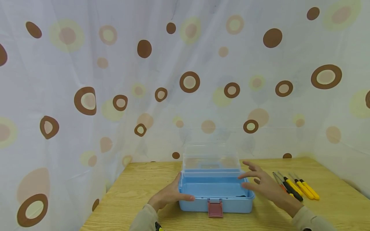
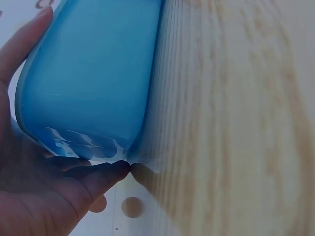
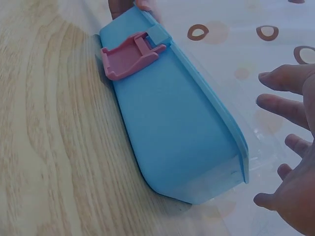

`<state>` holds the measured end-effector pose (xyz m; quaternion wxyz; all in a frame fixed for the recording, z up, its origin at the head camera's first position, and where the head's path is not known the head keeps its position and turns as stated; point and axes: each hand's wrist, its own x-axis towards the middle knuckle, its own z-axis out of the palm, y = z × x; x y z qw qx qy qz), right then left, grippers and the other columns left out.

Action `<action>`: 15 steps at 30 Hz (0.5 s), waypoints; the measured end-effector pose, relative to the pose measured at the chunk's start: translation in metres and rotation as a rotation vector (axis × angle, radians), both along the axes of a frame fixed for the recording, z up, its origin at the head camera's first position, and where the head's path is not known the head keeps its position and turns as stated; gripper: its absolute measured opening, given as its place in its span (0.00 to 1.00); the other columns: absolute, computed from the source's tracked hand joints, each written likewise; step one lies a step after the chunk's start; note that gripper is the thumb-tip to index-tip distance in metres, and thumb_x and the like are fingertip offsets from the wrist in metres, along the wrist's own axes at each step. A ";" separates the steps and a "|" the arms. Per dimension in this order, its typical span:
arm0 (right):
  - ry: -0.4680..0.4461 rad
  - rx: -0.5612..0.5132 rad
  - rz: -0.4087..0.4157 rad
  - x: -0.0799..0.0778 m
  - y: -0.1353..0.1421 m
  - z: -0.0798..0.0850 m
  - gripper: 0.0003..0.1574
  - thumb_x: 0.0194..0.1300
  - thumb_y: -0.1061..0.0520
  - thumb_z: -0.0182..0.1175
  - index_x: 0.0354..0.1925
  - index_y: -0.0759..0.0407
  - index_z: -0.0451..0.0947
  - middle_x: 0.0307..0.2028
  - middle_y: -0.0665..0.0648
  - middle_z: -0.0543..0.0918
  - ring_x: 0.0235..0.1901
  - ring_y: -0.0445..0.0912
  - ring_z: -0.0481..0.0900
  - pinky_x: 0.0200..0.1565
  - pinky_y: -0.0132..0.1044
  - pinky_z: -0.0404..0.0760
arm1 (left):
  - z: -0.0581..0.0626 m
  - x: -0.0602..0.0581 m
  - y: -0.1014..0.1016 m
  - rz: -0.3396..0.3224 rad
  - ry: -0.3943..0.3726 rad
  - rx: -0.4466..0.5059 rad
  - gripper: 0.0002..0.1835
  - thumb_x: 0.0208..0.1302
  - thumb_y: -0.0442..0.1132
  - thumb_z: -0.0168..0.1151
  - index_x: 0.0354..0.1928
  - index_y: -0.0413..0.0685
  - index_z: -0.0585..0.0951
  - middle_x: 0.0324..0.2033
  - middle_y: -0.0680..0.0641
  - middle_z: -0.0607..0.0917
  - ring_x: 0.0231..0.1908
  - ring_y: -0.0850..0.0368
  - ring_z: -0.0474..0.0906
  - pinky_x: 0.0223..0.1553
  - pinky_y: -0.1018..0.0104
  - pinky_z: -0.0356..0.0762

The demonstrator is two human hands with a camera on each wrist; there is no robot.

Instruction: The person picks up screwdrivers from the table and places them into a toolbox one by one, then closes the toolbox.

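A light blue plastic box (image 1: 190, 204) stands on the table, its clear lid (image 1: 211, 154) raised at the back. My left hand (image 1: 170, 192) holds the box's left end, thumb along the front rim and fingers around the side toward the rear, as the left wrist view (image 2: 54, 191) shows. My right hand (image 1: 263, 184) hovers by the right end, fingers spread and holding nothing. In the right wrist view, its fingers (image 3: 283, 108) stand apart from the rim. A pink latch (image 1: 215, 208) hangs down at the front. A small dark thing (image 1: 241, 196) lies inside, near the front right.
To the right of the box lie several screwdrivers, some with yellow handles (image 1: 310, 191), one with a black handle (image 1: 293, 191). The wooden table (image 1: 130, 189) ends at a spotted curtain (image 1: 162, 134) behind and at both sides.
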<state>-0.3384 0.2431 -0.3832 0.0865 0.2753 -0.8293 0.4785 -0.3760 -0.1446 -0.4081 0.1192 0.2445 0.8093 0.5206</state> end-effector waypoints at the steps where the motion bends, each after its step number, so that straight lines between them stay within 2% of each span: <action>1: -0.001 -0.001 -0.001 0.000 0.001 0.002 0.16 0.73 0.60 0.64 0.56 0.64 0.84 0.77 0.70 0.50 0.72 0.77 0.45 0.57 0.82 0.58 | 0.000 0.000 0.000 0.002 0.001 -0.002 0.68 0.58 0.52 0.77 0.83 0.52 0.34 0.78 0.40 0.53 0.71 0.41 0.60 0.69 0.34 0.57; 7: -0.031 -0.004 -0.016 0.002 0.007 0.006 0.18 0.74 0.56 0.64 0.58 0.63 0.83 0.77 0.67 0.54 0.72 0.73 0.50 0.59 0.79 0.60 | 0.000 0.000 0.000 0.004 0.005 -0.004 0.68 0.58 0.52 0.77 0.83 0.52 0.35 0.77 0.40 0.55 0.70 0.42 0.61 0.69 0.35 0.58; 11: 0.007 0.012 -0.006 0.002 0.008 0.006 0.17 0.75 0.57 0.63 0.57 0.64 0.83 0.76 0.69 0.56 0.71 0.74 0.53 0.58 0.79 0.63 | 0.001 0.001 0.000 0.009 0.003 -0.010 0.68 0.58 0.52 0.77 0.83 0.50 0.34 0.79 0.39 0.51 0.73 0.40 0.57 0.69 0.33 0.55; 15: 0.005 0.014 -0.001 0.002 0.008 0.006 0.17 0.75 0.57 0.63 0.57 0.62 0.83 0.75 0.68 0.57 0.71 0.74 0.54 0.58 0.78 0.63 | 0.001 0.002 -0.001 0.019 -0.004 -0.020 0.69 0.58 0.53 0.77 0.83 0.48 0.33 0.80 0.38 0.46 0.75 0.38 0.52 0.70 0.32 0.52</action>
